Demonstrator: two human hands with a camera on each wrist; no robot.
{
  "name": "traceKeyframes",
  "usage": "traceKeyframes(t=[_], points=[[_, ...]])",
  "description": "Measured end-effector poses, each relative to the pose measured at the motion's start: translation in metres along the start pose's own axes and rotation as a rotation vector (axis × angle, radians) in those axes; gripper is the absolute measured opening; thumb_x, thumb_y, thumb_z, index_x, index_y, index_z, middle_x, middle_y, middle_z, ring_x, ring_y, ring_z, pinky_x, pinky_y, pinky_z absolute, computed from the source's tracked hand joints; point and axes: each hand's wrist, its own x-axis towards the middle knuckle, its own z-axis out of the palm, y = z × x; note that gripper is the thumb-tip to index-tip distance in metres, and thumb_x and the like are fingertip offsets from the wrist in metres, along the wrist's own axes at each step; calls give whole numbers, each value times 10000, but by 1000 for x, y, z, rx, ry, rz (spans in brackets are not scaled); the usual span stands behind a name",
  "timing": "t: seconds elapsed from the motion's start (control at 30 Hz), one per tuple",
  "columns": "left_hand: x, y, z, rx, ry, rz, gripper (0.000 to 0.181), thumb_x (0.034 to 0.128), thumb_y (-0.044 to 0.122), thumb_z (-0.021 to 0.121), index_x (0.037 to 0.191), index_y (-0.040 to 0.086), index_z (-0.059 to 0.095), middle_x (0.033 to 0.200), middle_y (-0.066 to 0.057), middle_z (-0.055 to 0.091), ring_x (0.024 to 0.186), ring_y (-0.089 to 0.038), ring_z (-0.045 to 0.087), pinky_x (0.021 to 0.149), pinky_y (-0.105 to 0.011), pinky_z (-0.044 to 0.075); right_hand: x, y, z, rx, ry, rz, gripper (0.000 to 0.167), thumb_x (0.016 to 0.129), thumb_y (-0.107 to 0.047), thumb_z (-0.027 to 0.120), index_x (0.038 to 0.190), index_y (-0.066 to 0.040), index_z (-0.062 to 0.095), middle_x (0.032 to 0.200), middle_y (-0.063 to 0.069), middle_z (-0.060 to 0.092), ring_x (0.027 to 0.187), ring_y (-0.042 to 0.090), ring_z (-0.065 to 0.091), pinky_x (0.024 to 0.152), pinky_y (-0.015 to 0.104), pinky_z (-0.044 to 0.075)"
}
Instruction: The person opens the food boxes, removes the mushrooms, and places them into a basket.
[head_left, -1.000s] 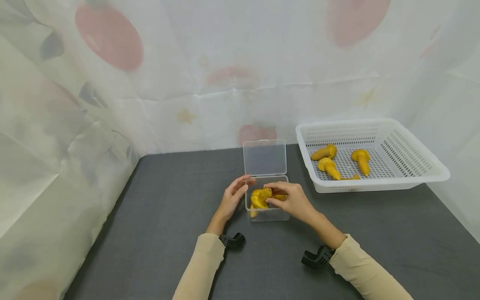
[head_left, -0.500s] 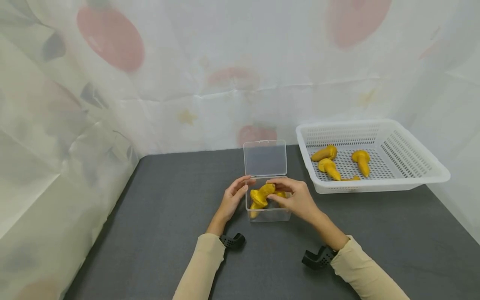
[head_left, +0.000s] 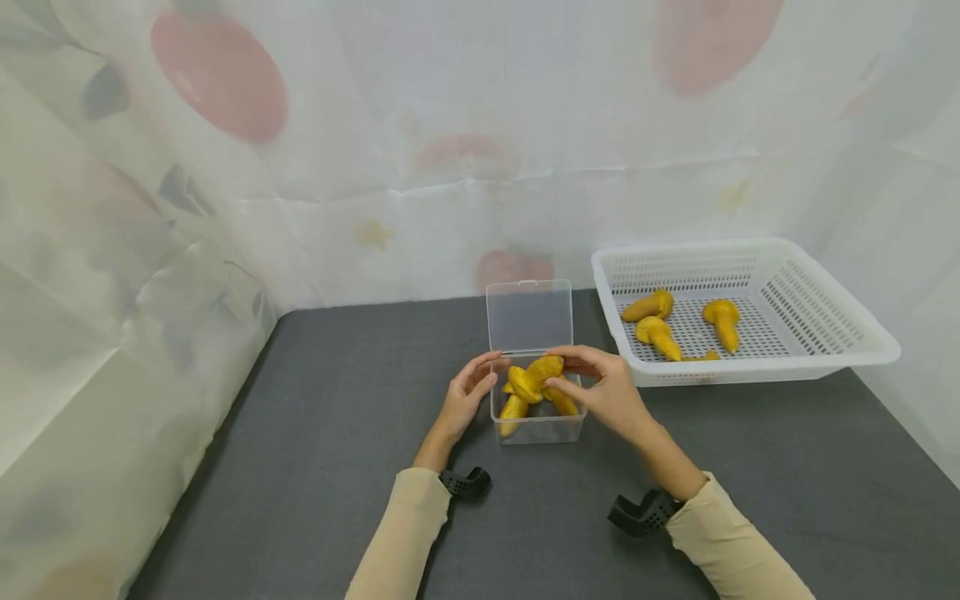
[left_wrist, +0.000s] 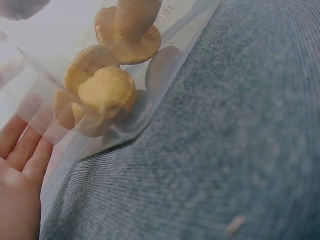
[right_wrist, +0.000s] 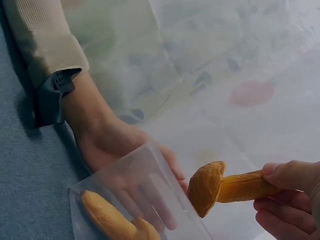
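Thumb and fingers of my right hand (head_left: pixel 609 393) pinch a yellow mushroom (head_left: pixel 525 385) by its stem, over the clear plastic box (head_left: pixel 551 432). In the right wrist view, this mushroom's cap (right_wrist: pixel 205 190) points toward the box and the stem ends in the fingertips. Against the box's left side rests my left hand (head_left: pixel 461 404), its fingers (right_wrist: pixel 150 200) fairly straight along the outer wall and seen through the plastic. Inside the box lie other mushrooms, one with its stem at the front left (head_left: pixel 513 417) and one at the right (head_left: pixel 564 403). The hinged lid (head_left: pixel 529 317) stands raised behind.
A white perforated basket (head_left: pixel 840 360) stands at the back right with several yellow mushrooms (head_left: pixel 724 323) in it. The dark grey tabletop (head_left: pixel 337 433) surrounds the box. Printed white sheeting (head_left: pixel 420 225) hangs behind and at the sides. Each wrist wears a black camera mount (head_left: pixel 645 512).
My right hand has moved slightly to the right and up, bringing the pinched mushroom with it and tipping its stem. The left hand keeps its place at the box.
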Motion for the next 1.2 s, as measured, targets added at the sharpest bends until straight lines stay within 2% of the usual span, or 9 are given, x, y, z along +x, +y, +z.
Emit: traceKeyframes(t=[0.17, 0.3, 0.47, 0.53, 0.6, 0.67, 0.73, 1.1, 1.2], points=[[0, 1, 0, -10, 4, 35, 413, 1007, 95, 471, 1385, -65, 429, 1327, -320, 539, 1175, 40, 577, 1038, -169, 424, 2, 2, -5, 16, 38, -17, 389, 736, 76, 761, 1113, 42, 673, 1056, 237, 712, 934, -97, 631, 791, 184, 567], [-1, 2, -1, -5, 16, 39, 410, 1006, 100, 474, 1380, -65, 437, 1318, -279, 571, 1181, 36, 577, 1026, -168, 431, 3, 3, -9, 53, 57, -28, 393, 732, 110, 748, 1113, 53, 668, 1050, 262, 702, 940, -123, 619, 796, 178, 563], [-3, 1, -2, -10, 8, 42, 409, 1014, 100, 458, 1384, -71, 425, 1322, -366, 506, 1200, 8, 577, 1032, -167, 428, 4, 3, -15, 113, 89, -64, 404, 712, 162, 732, 1101, 79, 661, 1033, 284, 689, 937, -94, 643, 793, 195, 567], [-3, 0, -1, -15, 4, 41, 409, 1015, 97, 453, 1385, -73, 421, 1321, -391, 486, 1204, 1, 578, 1037, -164, 423, 5, 3, -18, 135, 105, -79, 409, 703, 183, 726, 1096, 92, 658, 1042, 194, 724, 937, -77, 654, 797, 179, 562], [-3, 0, -1, -22, 3, 41, 408, 1015, 93, 451, 1386, -76, 418, 1321, -398, 480, 1204, 0, 579, 1041, -163, 421, 6, 3, -21, 149, 124, -85, 412, 694, 199, 721, 1090, 103, 658, 1057, 44, 743, 934, -66, 662, 799, 163, 557], [-2, 0, -1, -23, 3, 45, 408, 1015, 90, 450, 1383, -84, 416, 1319, -395, 486, 1200, 2, 581, 1043, -166, 421, 7, 3, -26, 158, 140, -79, 415, 692, 210, 715, 1090, 111, 655, 1071, -109, 720, 928, -64, 665, 799, 141, 548], [-2, 0, 0, -27, 3, 47, 410, 1015, 94, 453, 1381, -87, 416, 1317, -390, 492, 1194, 5, 586, 1043, -168, 423, 7, 3, -30, 162, 156, -66, 414, 693, 216, 709, 1090, 117, 651, 1076, -205, 683, 921, -65, 664, 796, 131, 544], [-1, 1, 1, -25, 13, 24, 413, 1012, 113, 466, 1381, -68, 426, 1320, -394, 485, 1171, 15, 591, 1034, -162, 420, 8, 4, -63, 168, 295, -2, 392, 697, 263, 666, 1078, 217, 588, 1026, -212, 695, 871, -73, 666, 762, 92, 533], [-1, 0, 0, -16, 12, 34, 403, 1012, 97, 460, 1376, -73, 428, 1311, -383, 500, 1167, 15, 591, 1031, -169, 424, 8, 6, -71, 212, 329, -1, 380, 712, 262, 656, 1082, 231, 579, 1016, -179, 712, 862, -56, 679, 753, 100, 538]])
